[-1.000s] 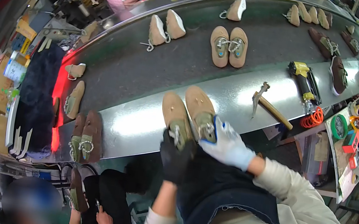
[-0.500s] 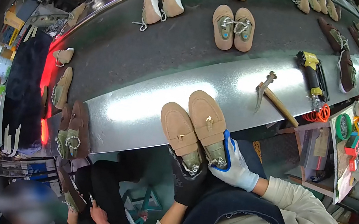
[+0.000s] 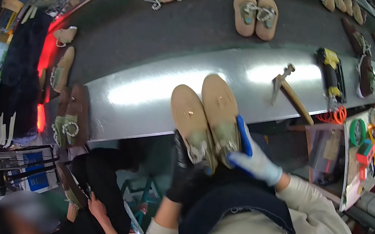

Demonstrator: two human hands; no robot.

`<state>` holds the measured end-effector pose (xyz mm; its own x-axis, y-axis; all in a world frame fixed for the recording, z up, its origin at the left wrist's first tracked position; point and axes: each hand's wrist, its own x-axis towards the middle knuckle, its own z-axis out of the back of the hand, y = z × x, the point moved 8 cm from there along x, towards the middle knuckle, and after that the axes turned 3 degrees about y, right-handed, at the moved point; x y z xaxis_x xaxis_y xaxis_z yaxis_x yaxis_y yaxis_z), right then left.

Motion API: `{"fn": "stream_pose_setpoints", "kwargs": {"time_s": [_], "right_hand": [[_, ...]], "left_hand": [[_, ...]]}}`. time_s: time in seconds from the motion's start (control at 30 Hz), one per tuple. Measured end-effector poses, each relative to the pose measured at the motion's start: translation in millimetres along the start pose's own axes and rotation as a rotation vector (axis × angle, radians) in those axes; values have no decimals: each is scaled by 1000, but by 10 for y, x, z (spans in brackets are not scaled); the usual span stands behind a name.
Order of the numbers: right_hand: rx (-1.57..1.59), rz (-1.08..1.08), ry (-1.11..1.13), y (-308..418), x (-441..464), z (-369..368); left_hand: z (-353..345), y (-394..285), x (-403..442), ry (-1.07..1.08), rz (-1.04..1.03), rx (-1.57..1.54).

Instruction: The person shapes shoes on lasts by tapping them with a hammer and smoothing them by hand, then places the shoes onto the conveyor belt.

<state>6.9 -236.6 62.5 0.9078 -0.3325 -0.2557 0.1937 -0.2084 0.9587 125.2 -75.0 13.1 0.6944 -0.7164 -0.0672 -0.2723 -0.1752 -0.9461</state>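
Observation:
A pair of tan loafers with small gold buckles is held side by side in front of my lap, toes pointing at the bench. My left hand [image 3: 181, 173], in a black glove, grips the left loafer [image 3: 187, 112] along its outer side near the heel. In a white and blue glove, my right hand [image 3: 255, 154] is wrapped round the heel end of the right loafer [image 3: 220, 100]. Green lasts with cord loops fill the shoe openings. The palms and some fingers are hidden behind the shoes, and the picture is slightly blurred.
On the metal-edged bench [image 3: 137, 123] lie a hammer [image 3: 297, 101] and a yellow-black air tool [image 3: 328, 73] with an orange hose. Tan shoes [image 3: 256, 17] and brown shoes [image 3: 366, 77] stand farther back. At left, a co-worker's hand [image 3: 97, 207] is near a brown shoe [image 3: 70, 186].
The view has shifted, and the bench items sit higher in it. Both loafers are still in my hands, turned slightly more upright, and my right fingers have moved a little along the shoe.

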Motion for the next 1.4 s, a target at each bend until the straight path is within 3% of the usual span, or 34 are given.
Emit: {"fn": "stream_pose_setpoints", "kwargs": {"time_s": [0.13,0.23,0.4,0.6,0.83,1.03,1.2,1.23,1.4], "right_hand": [[294,-21,40,135,-257,69],[469,89,85,400,-98,166],[15,257,28,620,-65,253],[295,171,-32,720,-45,316],[268,220,-26,562,39,312],[-257,398,-18,606,-22,272],[163,235,45,421,-96,166],[162,224,30,299,-89,206],[336,186,57,-324,-80,291]], "left_hand": [[-154,-217,-271,45,63,198],[-219,-512,-26,107,-10,366],[-400,-526,33,74,294,-725],[-523,-615,141,90,339,-777],[-510,-680,123,155,319,-831],[-473,-673,23,140,326,-649],[-382,-811,14,117,-198,308],[-320,-762,54,127,-185,299],[176,-674,171,-156,-233,915]]}}
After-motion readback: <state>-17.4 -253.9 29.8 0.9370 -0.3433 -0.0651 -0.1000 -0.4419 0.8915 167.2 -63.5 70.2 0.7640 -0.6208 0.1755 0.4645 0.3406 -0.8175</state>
